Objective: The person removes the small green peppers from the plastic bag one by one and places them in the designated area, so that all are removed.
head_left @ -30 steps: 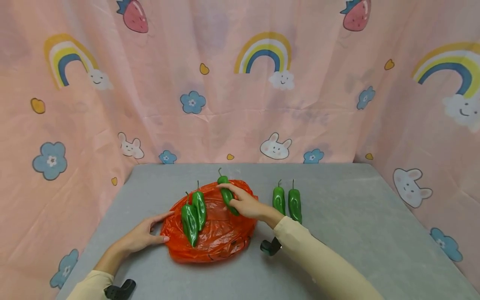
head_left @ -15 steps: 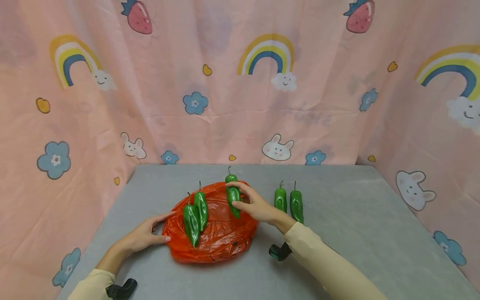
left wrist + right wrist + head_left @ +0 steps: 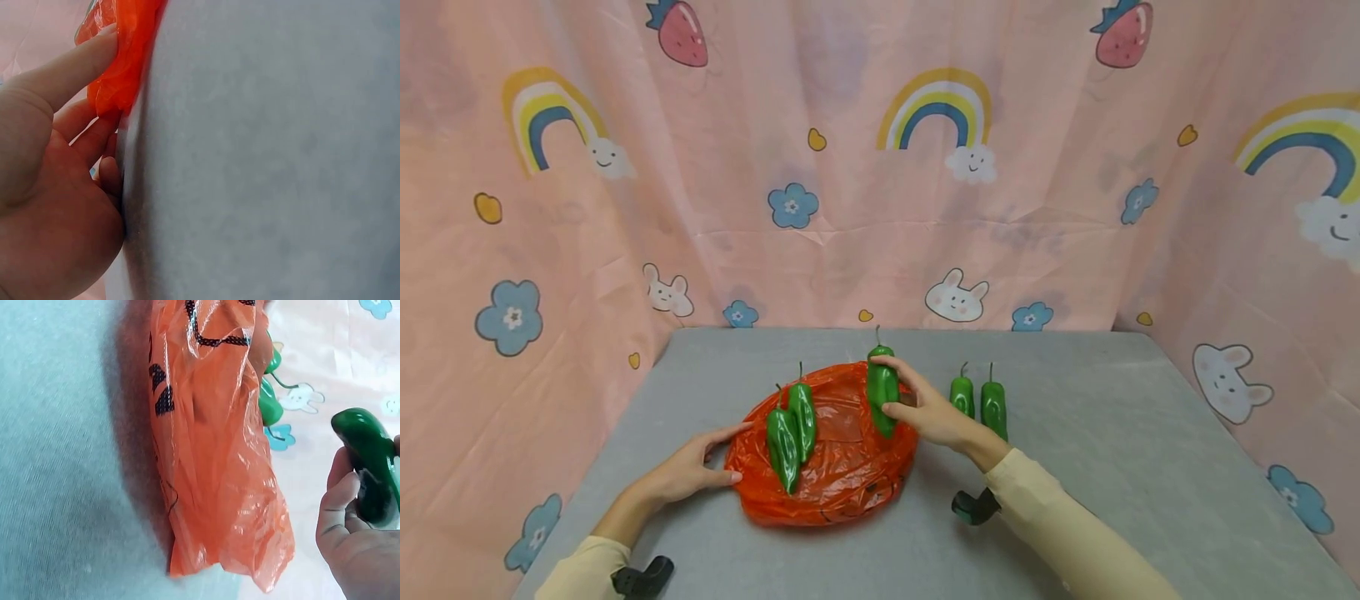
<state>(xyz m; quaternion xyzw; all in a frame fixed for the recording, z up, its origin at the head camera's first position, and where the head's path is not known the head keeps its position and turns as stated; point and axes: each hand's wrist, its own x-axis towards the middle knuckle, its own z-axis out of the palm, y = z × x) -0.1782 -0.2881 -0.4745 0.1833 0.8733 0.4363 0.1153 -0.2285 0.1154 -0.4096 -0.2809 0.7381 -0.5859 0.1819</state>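
Observation:
A crumpled red plastic bag (image 3: pixel 842 471) lies on the grey table with two long green peppers (image 3: pixel 783 446) side by side on its left part. My right hand (image 3: pixel 928 414) grips another green pepper (image 3: pixel 881 392) over the bag's right side, stem pointing away. In the right wrist view this glossy pepper (image 3: pixel 369 453) sits between thumb and fingers, above the bag's level. My left hand (image 3: pixel 688 471) stays at the bag's left edge, thumb and index finger spread and touching the plastic. The left wrist view shows the thumb against the bag (image 3: pixel 128 62), other fingers low by the table.
Two more green peppers (image 3: pixel 993 408) lie on the table (image 3: pixel 1112 467) right of the bag, partly behind the right forearm. A pink patterned curtain (image 3: pixel 850 250) encloses the back and sides. Dark camera mounts (image 3: pixel 975 506) hang at the wrists.
My right hand has moved right with its pepper, lifting it a little and turning it more upright. The left hand keeps its place on the bag's edge. The view has shifted slightly.

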